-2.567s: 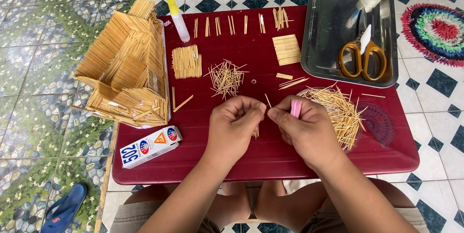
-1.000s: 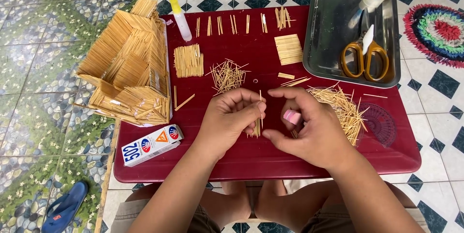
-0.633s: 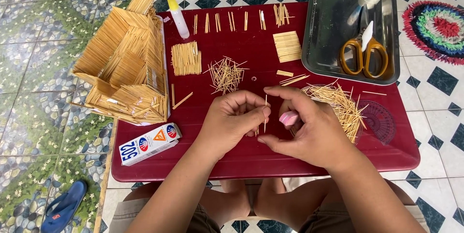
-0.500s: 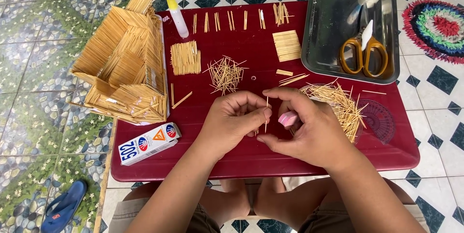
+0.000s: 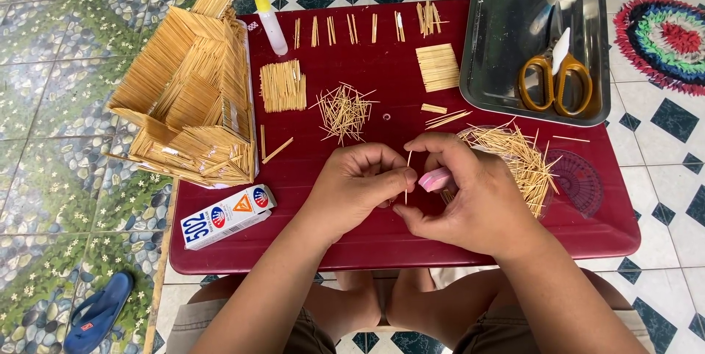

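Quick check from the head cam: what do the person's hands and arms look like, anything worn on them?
Both the left hand and the right hand are bare: no gloves, rings, watch or bracelets visible. The forearms are uncovered too, with no sleeves in view.

A small oblong glue carton (image 5: pixel 228 217), white with blue, red and orange markings, lay at the red tray's (image 5: pixel 367 247) seven o'clock corner; no screens or signs showed.

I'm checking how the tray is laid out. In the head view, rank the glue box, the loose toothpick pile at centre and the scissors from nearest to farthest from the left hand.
From the left hand:
1. Loose toothpick pile, just beyond it at centre.
2. Glue box, to its left near the front edge.
3. Scissors, far right in the metal tray.
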